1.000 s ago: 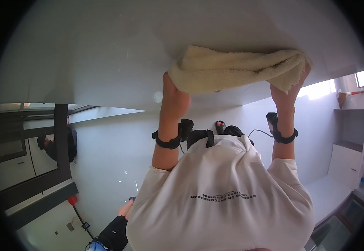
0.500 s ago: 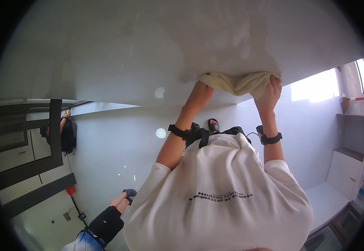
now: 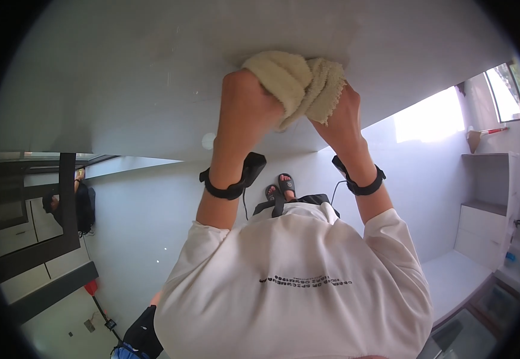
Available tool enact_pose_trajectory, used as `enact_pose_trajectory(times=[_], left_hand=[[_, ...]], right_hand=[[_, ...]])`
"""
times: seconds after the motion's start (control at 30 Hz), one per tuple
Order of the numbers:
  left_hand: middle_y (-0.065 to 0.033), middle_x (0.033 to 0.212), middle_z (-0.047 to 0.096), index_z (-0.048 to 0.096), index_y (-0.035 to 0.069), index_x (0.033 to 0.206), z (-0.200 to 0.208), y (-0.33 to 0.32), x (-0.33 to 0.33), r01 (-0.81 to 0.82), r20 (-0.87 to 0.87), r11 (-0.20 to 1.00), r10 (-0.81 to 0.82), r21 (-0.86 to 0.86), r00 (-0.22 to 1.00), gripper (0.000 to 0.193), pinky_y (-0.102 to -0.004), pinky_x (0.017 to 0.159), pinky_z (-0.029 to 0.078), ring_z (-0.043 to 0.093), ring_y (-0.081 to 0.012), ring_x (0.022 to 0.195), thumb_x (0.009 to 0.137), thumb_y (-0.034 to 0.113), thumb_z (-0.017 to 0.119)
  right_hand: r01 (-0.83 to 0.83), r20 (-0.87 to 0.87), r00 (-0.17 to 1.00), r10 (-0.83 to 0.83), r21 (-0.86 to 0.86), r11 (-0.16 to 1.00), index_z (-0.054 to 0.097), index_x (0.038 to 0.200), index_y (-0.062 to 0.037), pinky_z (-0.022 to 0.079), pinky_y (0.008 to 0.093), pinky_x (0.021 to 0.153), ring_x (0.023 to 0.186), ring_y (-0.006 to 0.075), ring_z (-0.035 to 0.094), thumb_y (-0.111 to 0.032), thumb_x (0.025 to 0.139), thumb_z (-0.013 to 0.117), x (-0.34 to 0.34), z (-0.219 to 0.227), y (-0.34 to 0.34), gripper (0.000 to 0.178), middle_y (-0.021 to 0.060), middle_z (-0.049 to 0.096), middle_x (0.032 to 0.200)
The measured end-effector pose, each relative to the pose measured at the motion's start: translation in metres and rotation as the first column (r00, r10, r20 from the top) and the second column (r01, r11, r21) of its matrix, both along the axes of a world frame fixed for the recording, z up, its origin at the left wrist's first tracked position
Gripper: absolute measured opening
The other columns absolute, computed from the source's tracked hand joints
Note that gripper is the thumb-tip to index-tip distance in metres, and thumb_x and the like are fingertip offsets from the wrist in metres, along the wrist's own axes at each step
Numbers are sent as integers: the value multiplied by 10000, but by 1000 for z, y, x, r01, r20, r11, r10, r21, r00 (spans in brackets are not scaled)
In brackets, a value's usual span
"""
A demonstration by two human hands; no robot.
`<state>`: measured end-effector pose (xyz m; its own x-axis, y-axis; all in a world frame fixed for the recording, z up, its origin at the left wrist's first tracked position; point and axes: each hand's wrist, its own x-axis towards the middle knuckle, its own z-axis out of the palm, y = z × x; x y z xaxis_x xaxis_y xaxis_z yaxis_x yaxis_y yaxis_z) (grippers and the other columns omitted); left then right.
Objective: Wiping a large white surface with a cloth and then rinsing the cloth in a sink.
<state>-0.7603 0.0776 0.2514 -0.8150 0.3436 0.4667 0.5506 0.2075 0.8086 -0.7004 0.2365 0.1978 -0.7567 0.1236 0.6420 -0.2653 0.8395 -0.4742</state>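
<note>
A cream, fuzzy towel (image 3: 284, 75) lies bunched against a glossy, pale grey surface (image 3: 122, 78). My left hand (image 3: 245, 93) grips its left part, with the wrist bent and the fingers mostly covered by the folds. At the other end, my right hand (image 3: 348, 103) holds the towel's bunched right part, fingers also largely hidden. The two hands are close together, and the towel folds and droops between them. Both arms reach forward, each with a black strap around the wrist.
At the right stand a white shelf unit (image 3: 493, 179) and a brush with a red handle (image 3: 478, 139), below a window. A person in black (image 3: 83, 206) is at the left beside a dark frame (image 3: 67, 203); another person (image 3: 140, 335) is at the lower left.
Both hands have moved farther up the surface and leftward, drawing closer together. The towel, stretched sideways before, is now bunched. My body has shifted too, and both feet now show.
</note>
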Motion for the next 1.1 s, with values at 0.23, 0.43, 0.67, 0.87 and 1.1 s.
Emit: enact_pose_trajectory(times=[0.23, 0.43, 0.67, 0.87, 1.1], left_hand=[[-159, 777, 664, 682, 38, 819, -35, 48, 8, 146, -31, 974, -153, -174, 988, 143, -390, 659, 514, 632, -351, 718, 700, 117, 686], [-157, 866, 678, 687, 43, 897, -146, 45, 2, 183, 185, 980, -166, -76, 969, 180, -382, 715, 513, 644, -343, 812, 738, 122, 661], [-140, 879, 696, 699, 50, 914, -260, -44, -18, -152, 296, 954, 229, -260, 927, 195, -358, 748, 512, 666, -302, 840, 767, 124, 594], [-126, 849, 706, 700, 21, 904, -186, -90, -20, -354, 250, 920, 388, -171, 887, 189, -314, 730, 510, 680, -233, 792, 763, 45, 578], [-74, 903, 708, 694, 2, 943, -68, -74, -12, -418, 131, 908, 410, 38, 903, 187, -300, 751, 506, 658, -168, 815, 795, -33, 586]], right_hand=[[188, -40, 981, -188, 4, 982, 627, 930, -34, 501, 377, 733, 850, 317, 613, -52, 710, 710, 26, -38, 47, 236, 105, 650, 918], [373, 94, 927, -363, -140, 917, 602, 947, -13, 492, 403, 751, 880, 365, 596, -45, 714, 693, 36, -100, 79, 252, 152, 626, 965], [24, 321, 947, -12, -33, 999, 549, 1031, -13, 497, 453, 730, 874, 420, 580, -75, 720, 682, 7, -122, -3, 344, 200, 610, 994], [-257, 215, 940, 265, -62, 964, 557, 1036, -7, 482, 450, 786, 942, 415, 557, -35, 734, 607, 3, -106, -33, 307, 211, 602, 1015], [-408, 91, 901, 423, -150, 901, 579, 1059, -10, 473, 439, 798, 947, 429, 551, -9, 729, 596, 9, -28, 21, 330, 198, 611, 1035]])
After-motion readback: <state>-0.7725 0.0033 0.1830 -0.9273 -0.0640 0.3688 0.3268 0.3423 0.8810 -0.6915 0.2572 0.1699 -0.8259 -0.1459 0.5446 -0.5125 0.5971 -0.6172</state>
